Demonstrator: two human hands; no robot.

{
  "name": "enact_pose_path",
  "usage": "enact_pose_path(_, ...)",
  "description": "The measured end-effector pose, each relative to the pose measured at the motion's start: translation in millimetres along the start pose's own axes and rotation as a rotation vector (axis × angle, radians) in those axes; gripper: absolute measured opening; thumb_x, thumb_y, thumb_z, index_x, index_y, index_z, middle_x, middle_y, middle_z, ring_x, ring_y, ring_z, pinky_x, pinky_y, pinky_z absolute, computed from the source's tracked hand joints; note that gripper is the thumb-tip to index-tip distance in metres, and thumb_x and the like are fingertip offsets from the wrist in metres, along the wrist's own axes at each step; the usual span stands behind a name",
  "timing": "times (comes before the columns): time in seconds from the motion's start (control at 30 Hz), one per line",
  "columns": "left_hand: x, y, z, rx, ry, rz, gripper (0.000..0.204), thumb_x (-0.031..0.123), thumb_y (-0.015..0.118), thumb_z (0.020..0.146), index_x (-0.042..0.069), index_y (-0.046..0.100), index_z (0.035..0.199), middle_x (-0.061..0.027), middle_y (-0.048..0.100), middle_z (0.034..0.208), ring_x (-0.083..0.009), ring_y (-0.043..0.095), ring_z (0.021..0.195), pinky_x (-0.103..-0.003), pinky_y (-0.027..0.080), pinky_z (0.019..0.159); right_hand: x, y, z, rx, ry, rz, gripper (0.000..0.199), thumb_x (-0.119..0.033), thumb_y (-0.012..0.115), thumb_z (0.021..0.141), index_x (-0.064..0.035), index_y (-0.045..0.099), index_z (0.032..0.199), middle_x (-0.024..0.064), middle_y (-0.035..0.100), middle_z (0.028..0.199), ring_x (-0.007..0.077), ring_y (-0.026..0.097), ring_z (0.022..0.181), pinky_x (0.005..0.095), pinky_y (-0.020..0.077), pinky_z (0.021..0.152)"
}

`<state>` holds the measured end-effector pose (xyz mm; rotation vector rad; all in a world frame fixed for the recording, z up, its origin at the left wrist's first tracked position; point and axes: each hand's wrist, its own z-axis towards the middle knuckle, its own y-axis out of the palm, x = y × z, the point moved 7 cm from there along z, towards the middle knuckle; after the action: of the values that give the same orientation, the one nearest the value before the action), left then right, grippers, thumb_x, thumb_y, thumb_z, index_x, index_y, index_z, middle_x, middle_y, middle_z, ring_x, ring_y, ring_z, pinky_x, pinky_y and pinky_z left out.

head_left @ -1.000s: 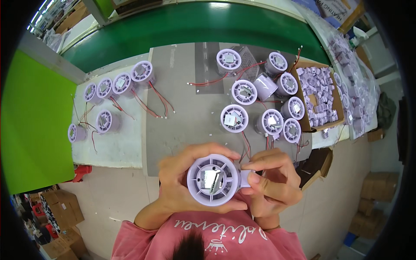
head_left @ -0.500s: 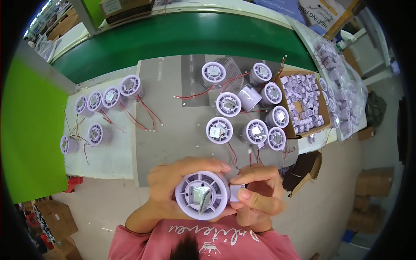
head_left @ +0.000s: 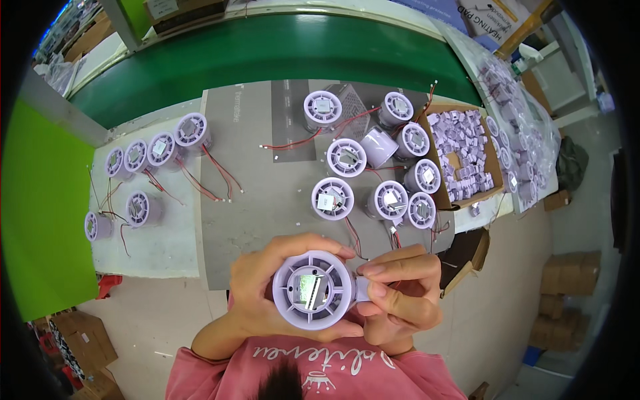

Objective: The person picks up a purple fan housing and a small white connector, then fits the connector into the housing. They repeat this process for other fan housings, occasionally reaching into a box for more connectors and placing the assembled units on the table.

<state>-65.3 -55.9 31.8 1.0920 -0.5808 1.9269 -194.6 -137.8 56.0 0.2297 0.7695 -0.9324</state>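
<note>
Item: round lilac housing (head_left: 312, 289), which we grip in left hand (head_left: 257, 293); right hand (head_left: 400, 297) pinches its side tab; seating needs firm pressure, we judge

A grey mat (head_left: 267, 180) covers the worktable. On its right part stands a cluster of lilac round housings (head_left: 373, 180) with red wires. Just right of the mat sits a cardboard box of small lilac parts (head_left: 460, 157). Left of the mat, more housings (head_left: 143, 157) stand on a white board. Beyond the mat runs a green conveyor belt (head_left: 267, 53).
</note>
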Motion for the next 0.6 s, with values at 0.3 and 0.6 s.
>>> enact_pose_path(0.3,-1.5,1.2,-1.5,-0.078,0.033,0.050,0.086,0.029,0.099,0.050,-0.009,0.053,0.111,-0.0211,0.069,0.099,-0.0228,0.070,0.088,-0.031,0.058,0.077,3.2,-0.4,-4.8,0.036,-0.036,-0.020,0.021,0.010,0.077,0.071,-0.0012,0.065,0.084,0.0178,0.062,0.101,0.0207,0.060,0.079,0.0255,0.0520,0.057)
enact_pose_path(0.6,-10.1,5.4,3.8,-0.120,0.063,-0.059,0.085,0.026,0.098,0.050,-0.007,0.052,0.114,-0.0192,0.067,0.103,-0.0229,0.069,0.094,-0.032,0.057,0.081,9.8,2.2,-7.3,0.084,-0.199,-0.022,0.026,0.000,0.078,0.075,-0.0034,0.065,0.096,0.0168,0.062,0.105,0.0192,0.058,0.076,0.0253,0.0465,0.058)
